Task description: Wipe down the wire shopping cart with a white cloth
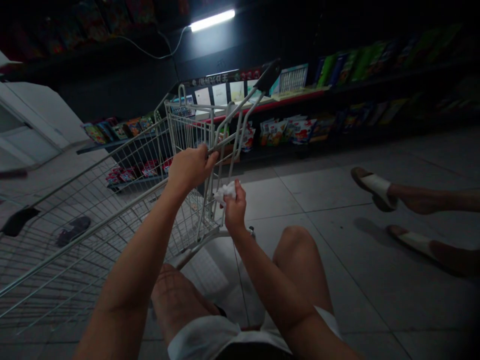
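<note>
- Your two knees point(298, 245) show low down; both arms point(138, 270) run off the bottom edge
- Your right hand point(235, 205) pinches one white wad point(226, 191), partly covered by your fingers, just beside the cart; whether it is cloth or tissue you cannot tell
- Your left hand point(191, 167) is closed round a bar of the one cart point(123, 213), some fingers hidden; the left edge cuts the cart off
- Two sandals point(378, 189) are on another person's feet, legs cut off at the right
- One dark shoe point(73, 231) blurs behind the wires
- Beyond, packets point(303, 131) under a shelf point(318, 93) are too dim to count
- One lamp point(212, 20) glows above
</note>
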`<state>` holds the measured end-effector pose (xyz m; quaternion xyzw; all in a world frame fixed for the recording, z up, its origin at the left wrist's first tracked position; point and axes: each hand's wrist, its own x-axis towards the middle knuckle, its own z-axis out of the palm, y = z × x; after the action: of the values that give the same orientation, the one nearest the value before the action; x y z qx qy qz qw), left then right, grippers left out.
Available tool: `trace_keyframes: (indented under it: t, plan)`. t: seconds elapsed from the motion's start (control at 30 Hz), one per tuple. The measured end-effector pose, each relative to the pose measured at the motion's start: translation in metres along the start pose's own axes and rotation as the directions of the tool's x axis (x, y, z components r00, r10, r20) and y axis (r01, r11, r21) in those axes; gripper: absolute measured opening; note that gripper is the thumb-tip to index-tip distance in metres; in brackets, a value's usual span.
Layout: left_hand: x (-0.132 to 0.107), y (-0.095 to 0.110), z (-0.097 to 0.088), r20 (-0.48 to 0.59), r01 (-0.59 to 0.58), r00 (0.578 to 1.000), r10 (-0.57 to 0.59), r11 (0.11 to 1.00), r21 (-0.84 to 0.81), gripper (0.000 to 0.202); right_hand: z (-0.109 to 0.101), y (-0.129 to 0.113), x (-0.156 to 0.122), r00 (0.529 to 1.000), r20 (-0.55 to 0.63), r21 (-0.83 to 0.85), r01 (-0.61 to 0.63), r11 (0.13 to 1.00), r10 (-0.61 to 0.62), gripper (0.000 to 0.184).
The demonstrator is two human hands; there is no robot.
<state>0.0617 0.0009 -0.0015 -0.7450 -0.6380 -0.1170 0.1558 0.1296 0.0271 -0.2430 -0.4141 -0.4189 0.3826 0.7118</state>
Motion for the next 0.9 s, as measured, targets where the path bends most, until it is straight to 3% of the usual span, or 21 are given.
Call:
trace_keyframes:
  t: [0.07,0.13,0.27,0.37,0.47,0.53,0.6,0.77,0.83,0.9]
  plan:
    - [-0.001,0.000,0.000,0.000,-0.004,1.000,0.004,1.000,0.002,0.054,-0.005,-0.021,0.020,0.991,-0.048,-0.141,0.117,0.983,-0.125,0.071]
    - [-0.002,-0.001,-0.001,0.017,-0.010,1.000,0.010,1.000,0.012,0.055,-0.013,-0.041,0.032,0.952,-0.059,-0.296,0.270,0.916,-0.300,0.072]
    - [-0.004,-0.001,-0.002,0.015,-0.028,1.000,0.028,0.998,0.064,0.057,-0.033,-0.084,0.052,0.791,-0.104,-0.430,0.511,0.744,-0.603,0.070]
    - [-0.005,0.000,-0.003,0.004,-0.032,0.999,0.032,0.994,0.103,0.055,-0.037,-0.122,0.082,0.692,0.014,-0.504,0.628,0.593,-0.722,0.072]
    - [-0.007,0.001,-0.004,0.012,-0.043,0.999,0.042,0.991,0.128,0.055,-0.025,-0.150,0.109,0.674,0.185,-0.512,0.688,0.515,-0.715,0.073]
    - [-0.008,0.000,-0.004,0.003,-0.068,0.998,0.068,0.988,0.140,0.054,-0.016,-0.152,0.112,0.671,0.267,-0.498,0.710,0.498,-0.691,0.074]
    - [-0.010,-0.001,-0.004,-0.017,-0.088,0.996,0.092,0.985,0.147,0.054,-0.013,-0.139,0.099,0.665,0.334,-0.485,0.729,0.483,-0.668,0.073]
    - [-0.013,-0.002,-0.005,-0.028,-0.094,0.995,0.100,0.984,0.153,0.054,-0.035,-0.086,0.046,0.652,0.508,-0.430,0.758,0.491,-0.562,0.067]
    - [-0.015,-0.003,-0.006,-0.026,-0.104,0.994,0.109,0.982,0.161,0.053,-0.044,-0.086,0.039,0.619,0.526,-0.385,0.785,0.486,-0.583,0.065]
    - [-0.017,-0.004,-0.006,-0.030,-0.120,0.991,0.127,0.979,0.165,0.053,-0.048,-0.102,0.044,0.572,0.453,-0.362,0.819,0.445,-0.684,0.066]
